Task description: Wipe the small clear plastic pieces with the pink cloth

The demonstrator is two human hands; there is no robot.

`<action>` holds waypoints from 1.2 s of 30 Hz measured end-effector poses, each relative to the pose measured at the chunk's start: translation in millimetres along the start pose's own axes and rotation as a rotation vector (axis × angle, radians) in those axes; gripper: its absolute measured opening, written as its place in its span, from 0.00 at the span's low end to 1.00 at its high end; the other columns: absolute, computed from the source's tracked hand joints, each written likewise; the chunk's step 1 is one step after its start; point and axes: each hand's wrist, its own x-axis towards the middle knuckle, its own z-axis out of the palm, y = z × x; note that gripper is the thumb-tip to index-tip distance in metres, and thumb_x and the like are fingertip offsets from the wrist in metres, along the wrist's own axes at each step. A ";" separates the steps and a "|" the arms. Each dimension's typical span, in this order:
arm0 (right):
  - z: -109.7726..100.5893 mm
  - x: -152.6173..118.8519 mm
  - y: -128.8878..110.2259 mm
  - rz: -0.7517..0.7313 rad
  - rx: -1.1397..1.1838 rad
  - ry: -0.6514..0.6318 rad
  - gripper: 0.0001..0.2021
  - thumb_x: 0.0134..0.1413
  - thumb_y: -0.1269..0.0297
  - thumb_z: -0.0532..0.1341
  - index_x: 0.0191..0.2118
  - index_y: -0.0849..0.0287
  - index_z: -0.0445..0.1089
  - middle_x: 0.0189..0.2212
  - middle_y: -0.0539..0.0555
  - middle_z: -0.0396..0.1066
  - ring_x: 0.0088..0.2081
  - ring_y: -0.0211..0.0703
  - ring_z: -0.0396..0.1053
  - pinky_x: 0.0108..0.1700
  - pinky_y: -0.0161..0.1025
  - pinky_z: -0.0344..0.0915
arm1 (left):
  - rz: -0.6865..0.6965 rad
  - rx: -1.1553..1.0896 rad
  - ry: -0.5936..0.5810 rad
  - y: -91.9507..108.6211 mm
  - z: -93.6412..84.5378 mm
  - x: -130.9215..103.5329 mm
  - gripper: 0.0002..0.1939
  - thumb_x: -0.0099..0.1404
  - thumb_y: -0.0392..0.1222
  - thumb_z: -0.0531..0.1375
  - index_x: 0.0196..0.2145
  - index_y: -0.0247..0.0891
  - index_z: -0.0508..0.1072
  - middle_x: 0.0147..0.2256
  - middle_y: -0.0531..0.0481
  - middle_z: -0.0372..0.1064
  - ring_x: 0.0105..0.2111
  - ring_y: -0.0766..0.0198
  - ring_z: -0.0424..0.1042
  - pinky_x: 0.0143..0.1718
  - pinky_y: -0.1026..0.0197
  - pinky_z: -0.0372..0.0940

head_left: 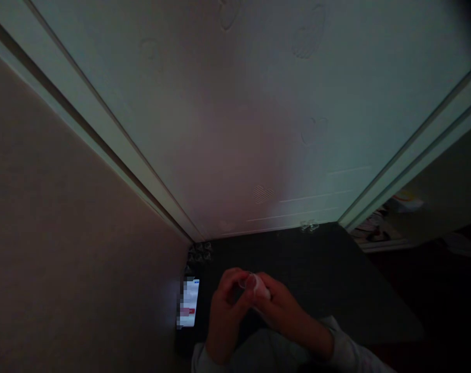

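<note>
Low in the dim view, both hands meet over the dark table top. My right hand (276, 300) is closed round a small pale, pinkish-white object (261, 288), mostly hidden by the fingers. My left hand (229, 298) is closed too, its thumb and fingers pinching at the left end of the same object, where a thin clear edge shows. Poor light hides what kind of thing it is. Left of the hands lies a lit phone (190, 303), screen up.
Several small clear pieces (200, 251) stand in rows at the table's back left corner. More clear pieces (309, 226) sit at the back edge. The dark table (336, 280) meets a pale panel (219, 129) behind and a wall (103, 248) on the left.
</note>
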 end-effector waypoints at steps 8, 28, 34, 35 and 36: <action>-3.4 3.6 -13.9 0.052 -0.129 -0.136 0.06 0.52 0.64 0.60 0.35 0.61 0.68 0.27 0.47 0.64 0.27 0.36 0.58 0.28 0.32 0.56 | -0.040 -0.139 0.062 -13.7 -8.0 -1.6 0.07 0.51 0.39 0.66 0.31 0.41 0.77 0.33 0.53 0.68 0.34 0.63 0.67 0.35 0.66 0.62; 4.5 9.4 -12.2 -0.117 -0.439 -0.114 0.05 0.52 0.74 0.53 0.32 0.60 0.64 0.29 0.51 0.67 0.29 0.39 0.64 0.31 0.34 0.58 | 0.117 0.251 0.245 -11.3 2.9 -7.4 0.07 0.51 0.37 0.64 0.30 0.40 0.72 0.33 0.52 0.66 0.34 0.60 0.68 0.37 0.59 0.63; 0.6 8.6 -5.6 -0.117 -0.270 -0.175 0.04 0.48 0.72 0.55 0.26 0.59 0.63 0.24 0.46 0.61 0.26 0.37 0.59 0.28 0.32 0.57 | 0.191 0.314 0.046 -5.9 0.6 -9.4 0.10 0.49 0.34 0.65 0.32 0.41 0.74 0.32 0.51 0.66 0.34 0.58 0.68 0.36 0.59 0.63; -0.2 7.6 -4.8 -0.115 -0.228 -0.202 0.05 0.48 0.73 0.54 0.25 0.59 0.62 0.23 0.45 0.59 0.26 0.36 0.57 0.27 0.32 0.56 | 0.185 0.307 0.019 -4.1 0.1 -9.1 0.10 0.49 0.34 0.66 0.31 0.41 0.75 0.32 0.50 0.67 0.33 0.58 0.68 0.35 0.59 0.63; -1.5 6.4 -4.5 -0.109 -0.185 -0.242 0.06 0.48 0.73 0.54 0.24 0.59 0.61 0.22 0.45 0.58 0.25 0.35 0.56 0.26 0.31 0.55 | 0.170 0.295 -0.010 -2.3 -0.5 -8.6 0.10 0.48 0.34 0.67 0.31 0.41 0.75 0.32 0.50 0.67 0.33 0.58 0.68 0.35 0.59 0.62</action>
